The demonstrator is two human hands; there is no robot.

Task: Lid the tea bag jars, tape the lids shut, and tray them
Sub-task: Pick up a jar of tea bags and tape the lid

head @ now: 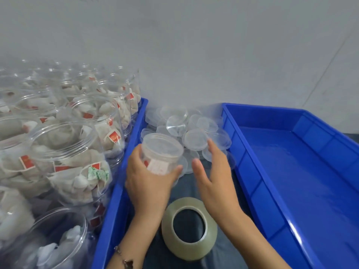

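My left hand [147,181] grips a clear plastic jar [162,150] of tea bags, held upright above the dark table between the two trays; whether a lid sits on it I cannot tell. My right hand [211,171] reaches forward with fingers straight, its fingertips at the pile of clear round lids [186,129] behind the jar. A roll of clear tape [189,229] lies flat on the table just below both hands. Several open jars of tea bags [64,144] fill the blue tray on the left [124,171]. The blue tray on the right [244,167] holds no jars.
A grey wall rises right behind the lids and trays. The dark table surface [186,187] shows in the narrow gap between the trays. A bracelet [124,258] circles my left wrist.
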